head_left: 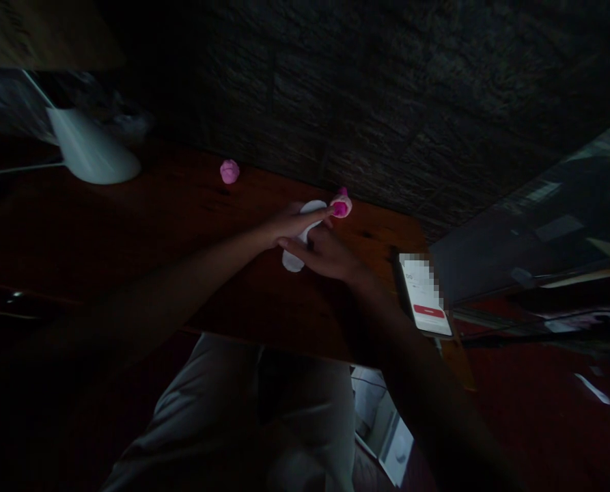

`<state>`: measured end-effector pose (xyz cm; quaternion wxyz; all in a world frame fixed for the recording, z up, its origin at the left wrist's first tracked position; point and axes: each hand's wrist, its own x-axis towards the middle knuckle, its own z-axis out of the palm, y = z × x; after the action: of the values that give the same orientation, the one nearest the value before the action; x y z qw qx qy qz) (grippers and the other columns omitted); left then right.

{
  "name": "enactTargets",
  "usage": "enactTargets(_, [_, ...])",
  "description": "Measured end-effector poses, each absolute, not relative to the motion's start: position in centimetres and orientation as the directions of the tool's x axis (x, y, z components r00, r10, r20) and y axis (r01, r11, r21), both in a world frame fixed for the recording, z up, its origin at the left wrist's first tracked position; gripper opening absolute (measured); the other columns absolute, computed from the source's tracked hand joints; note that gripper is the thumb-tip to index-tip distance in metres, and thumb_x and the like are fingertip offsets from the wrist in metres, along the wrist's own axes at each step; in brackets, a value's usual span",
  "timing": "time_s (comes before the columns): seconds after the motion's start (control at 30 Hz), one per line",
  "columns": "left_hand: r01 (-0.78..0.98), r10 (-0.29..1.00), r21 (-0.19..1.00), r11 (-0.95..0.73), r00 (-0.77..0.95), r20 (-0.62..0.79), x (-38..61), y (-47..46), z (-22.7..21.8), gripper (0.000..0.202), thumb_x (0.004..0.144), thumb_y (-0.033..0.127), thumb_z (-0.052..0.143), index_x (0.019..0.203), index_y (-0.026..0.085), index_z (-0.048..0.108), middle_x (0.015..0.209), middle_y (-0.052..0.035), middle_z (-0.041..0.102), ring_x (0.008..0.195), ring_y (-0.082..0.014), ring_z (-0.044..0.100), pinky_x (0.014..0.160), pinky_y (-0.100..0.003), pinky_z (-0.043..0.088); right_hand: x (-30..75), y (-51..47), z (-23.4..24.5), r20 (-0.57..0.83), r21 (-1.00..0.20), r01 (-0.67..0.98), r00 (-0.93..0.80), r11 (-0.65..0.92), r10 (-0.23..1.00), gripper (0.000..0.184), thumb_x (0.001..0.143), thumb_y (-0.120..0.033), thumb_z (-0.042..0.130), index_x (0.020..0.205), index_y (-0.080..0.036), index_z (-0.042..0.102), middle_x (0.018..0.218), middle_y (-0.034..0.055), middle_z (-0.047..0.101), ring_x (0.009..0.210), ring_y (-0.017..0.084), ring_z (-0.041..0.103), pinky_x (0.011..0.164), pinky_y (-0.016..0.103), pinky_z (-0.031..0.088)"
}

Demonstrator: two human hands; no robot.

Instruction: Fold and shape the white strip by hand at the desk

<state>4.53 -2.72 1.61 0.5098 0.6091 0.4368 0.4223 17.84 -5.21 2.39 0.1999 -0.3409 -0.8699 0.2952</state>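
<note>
In dim light both my hands meet near the back edge of a reddish wooden table (145, 225). My left hand (292, 224) reaches in from the left, its fingers stretched toward a bright pink lump (341, 205) that its fingertips touch. Under and between the hands lies a white oblong object (299, 239). My right hand (325, 256) rests on that white object with its fingers extended flat. A second, smaller pink ball (229, 171) sits alone further left on the table.
A white cone-shaped lamp base (92, 150) with a cable stands at the back left. A lit phone (426, 294) lies at the table's right edge. A dark textured wall (386, 102) rises behind. My light trousers (243, 417) show below the table edge.
</note>
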Motion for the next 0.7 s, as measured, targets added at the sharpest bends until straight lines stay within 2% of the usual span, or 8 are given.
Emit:
enactTargets(0.27, [0.176, 0.962, 0.962, -0.209, 0.217, 0.169, 4.57, -2.7, 1.63, 0.041, 0.081, 0.054, 0.06, 0.076, 0.015, 0.071, 0.077, -0.0034, 0.07, 0.076, -0.016, 0.064, 0.073, -0.028, 0.046, 17.92, -4.83, 1.89, 0.187, -0.644, 0.44, -0.703, 0.626, 0.686, 0.047, 0.09, -0.058, 0.054, 0.088, -0.013, 0.065, 0.086, 0.0089, 0.066, 0.083, 0.021, 0.061, 0.074, 0.032, 0.047])
enactTargets(0.37, [0.193, 0.959, 0.954, -0.231, 0.21, 0.19, 4.55, -2.65, 1.53, 0.042, 0.082, 0.055, 0.059, 0.076, 0.015, 0.07, 0.077, -0.0034, 0.07, 0.076, -0.016, 0.064, 0.074, -0.028, 0.046, 17.96, -4.76, 1.73, 0.16, -0.67, 0.445, -0.695, 0.594, 0.701, 0.046, 0.089, -0.057, 0.056, 0.095, -0.012, 0.065, 0.088, 0.0082, 0.067, 0.081, 0.02, 0.061, 0.074, 0.032, 0.047])
enactTargets(0.5, [0.211, 0.962, 0.949, -0.234, 0.191, 0.194, 4.58, -2.71, 1.45, 0.042, 0.084, 0.053, 0.057, 0.077, 0.014, 0.071, 0.077, -0.0044, 0.071, 0.077, -0.0161, 0.065, 0.073, -0.028, 0.046, 18.02, -4.78, 1.8, 0.144, -0.662, 0.461, -0.696, 0.591, 0.704, 0.049, 0.088, -0.059, 0.056, 0.094, -0.011, 0.066, 0.084, 0.0081, 0.067, 0.075, 0.019, 0.059, 0.069, 0.032, 0.046])
enactTargets(0.7, [0.196, 0.953, 0.94, -0.278, 0.181, 0.244, 4.55, -2.51, 1.09, 0.039, 0.084, 0.051, 0.059, 0.075, 0.014, 0.071, 0.075, -0.0032, 0.071, 0.074, -0.0146, 0.064, 0.073, -0.026, 0.046, 17.99, -4.74, 1.71, 0.142, -0.686, 0.445, -0.695, 0.577, 0.704, 0.046, 0.088, -0.054, 0.059, 0.101, -0.01, 0.065, 0.09, 0.0094, 0.067, 0.08, 0.02, 0.061, 0.073, 0.033, 0.047])
